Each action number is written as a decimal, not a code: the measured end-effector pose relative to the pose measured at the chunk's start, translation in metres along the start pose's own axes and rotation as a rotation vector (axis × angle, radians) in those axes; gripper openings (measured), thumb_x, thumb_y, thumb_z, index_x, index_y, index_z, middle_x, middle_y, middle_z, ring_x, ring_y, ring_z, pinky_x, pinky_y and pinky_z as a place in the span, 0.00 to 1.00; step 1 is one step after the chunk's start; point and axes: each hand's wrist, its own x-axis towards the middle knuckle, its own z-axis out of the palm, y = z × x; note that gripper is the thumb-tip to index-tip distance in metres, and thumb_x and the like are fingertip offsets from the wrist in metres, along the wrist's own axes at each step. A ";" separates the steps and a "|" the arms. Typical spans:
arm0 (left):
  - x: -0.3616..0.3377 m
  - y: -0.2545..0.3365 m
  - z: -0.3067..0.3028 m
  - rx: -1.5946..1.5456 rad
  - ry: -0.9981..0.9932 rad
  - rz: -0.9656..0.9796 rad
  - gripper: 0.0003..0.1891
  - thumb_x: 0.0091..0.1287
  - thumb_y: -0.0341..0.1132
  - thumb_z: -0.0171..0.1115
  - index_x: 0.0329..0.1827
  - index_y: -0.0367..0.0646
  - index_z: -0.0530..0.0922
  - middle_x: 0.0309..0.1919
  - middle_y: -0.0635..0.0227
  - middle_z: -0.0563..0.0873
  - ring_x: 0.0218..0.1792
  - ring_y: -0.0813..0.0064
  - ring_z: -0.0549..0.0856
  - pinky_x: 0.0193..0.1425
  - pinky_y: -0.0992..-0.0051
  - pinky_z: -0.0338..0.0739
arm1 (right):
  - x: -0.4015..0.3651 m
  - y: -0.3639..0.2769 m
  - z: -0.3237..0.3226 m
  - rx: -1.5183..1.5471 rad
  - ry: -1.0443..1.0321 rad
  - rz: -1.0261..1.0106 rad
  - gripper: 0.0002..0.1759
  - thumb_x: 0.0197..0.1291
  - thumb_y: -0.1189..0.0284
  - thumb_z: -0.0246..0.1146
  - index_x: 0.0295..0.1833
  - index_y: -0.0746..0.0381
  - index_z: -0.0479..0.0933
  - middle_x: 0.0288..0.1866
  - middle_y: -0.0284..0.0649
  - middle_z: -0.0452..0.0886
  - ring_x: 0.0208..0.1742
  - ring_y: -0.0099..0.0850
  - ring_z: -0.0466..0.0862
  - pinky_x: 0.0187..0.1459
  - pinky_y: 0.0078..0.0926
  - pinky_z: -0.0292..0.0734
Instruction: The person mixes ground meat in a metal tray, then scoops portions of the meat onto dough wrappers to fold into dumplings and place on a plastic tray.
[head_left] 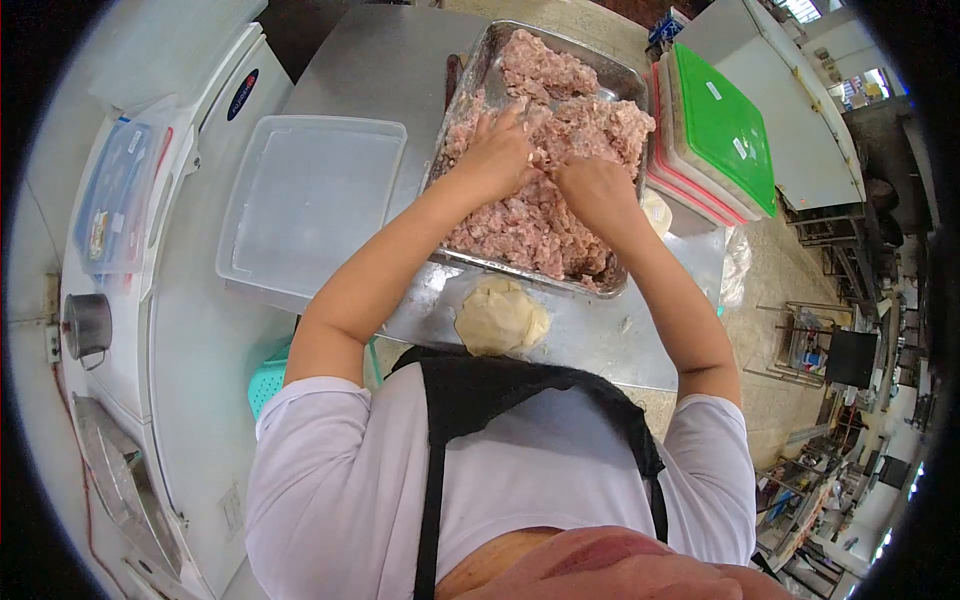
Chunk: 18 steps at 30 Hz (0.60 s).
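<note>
Meat (540,225), pink and minced, fills the rectangular steel tray (470,70), whose long axis runs away from the body. At tray centre I see left hand (497,155) and right hand (597,190) side by side, equally near, fingers bent into it; I cannot tell whether they grip.

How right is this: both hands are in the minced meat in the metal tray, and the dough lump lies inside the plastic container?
Not quite: the head view shows the dough lump on the metal table, not inside the plastic container. Left hand and right hand are in the minced meat.
</note>
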 end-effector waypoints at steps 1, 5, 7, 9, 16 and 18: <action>-0.001 -0.001 0.003 0.002 0.001 -0.001 0.13 0.58 0.40 0.67 0.46 0.50 0.86 0.74 0.64 0.62 0.72 0.48 0.57 0.73 0.47 0.52 | -0.009 0.005 -0.001 0.021 0.017 0.014 0.07 0.56 0.73 0.57 0.31 0.61 0.80 0.31 0.42 0.82 0.35 0.40 0.86 0.32 0.38 0.80; -0.010 -0.007 0.017 -0.021 0.109 0.086 0.10 0.60 0.41 0.66 0.40 0.48 0.87 0.75 0.65 0.60 0.74 0.48 0.55 0.71 0.45 0.52 | -0.032 0.019 -0.017 0.047 -0.051 0.091 0.07 0.58 0.72 0.56 0.34 0.61 0.79 0.32 0.42 0.83 0.36 0.40 0.85 0.33 0.39 0.80; -0.016 -0.007 0.011 -0.030 0.130 0.095 0.10 0.61 0.41 0.66 0.39 0.47 0.87 0.75 0.65 0.59 0.74 0.48 0.54 0.72 0.45 0.52 | -0.039 0.031 -0.023 0.040 -0.087 0.088 0.08 0.59 0.71 0.56 0.34 0.61 0.79 0.32 0.42 0.82 0.36 0.40 0.85 0.33 0.39 0.80; -0.024 -0.005 -0.003 0.010 0.073 0.068 0.16 0.62 0.43 0.65 0.45 0.39 0.84 0.73 0.58 0.63 0.75 0.52 0.55 0.73 0.50 0.54 | -0.046 0.046 -0.036 0.105 -0.115 0.065 0.09 0.62 0.70 0.55 0.34 0.62 0.78 0.33 0.45 0.82 0.36 0.42 0.85 0.35 0.40 0.80; -0.061 -0.025 0.001 -0.155 0.305 -0.027 0.12 0.63 0.37 0.62 0.48 0.49 0.84 0.71 0.60 0.66 0.71 0.53 0.64 0.71 0.53 0.57 | -0.003 0.094 -0.044 0.057 -0.048 0.198 0.12 0.67 0.67 0.52 0.38 0.63 0.77 0.37 0.49 0.82 0.39 0.48 0.83 0.40 0.44 0.78; -0.070 -0.021 0.007 -0.195 0.397 -0.118 0.12 0.66 0.34 0.58 0.51 0.49 0.82 0.68 0.57 0.70 0.67 0.51 0.68 0.71 0.57 0.60 | 0.032 0.106 -0.018 -0.138 0.123 0.165 0.08 0.56 0.75 0.55 0.30 0.64 0.79 0.30 0.48 0.83 0.32 0.45 0.86 0.32 0.41 0.81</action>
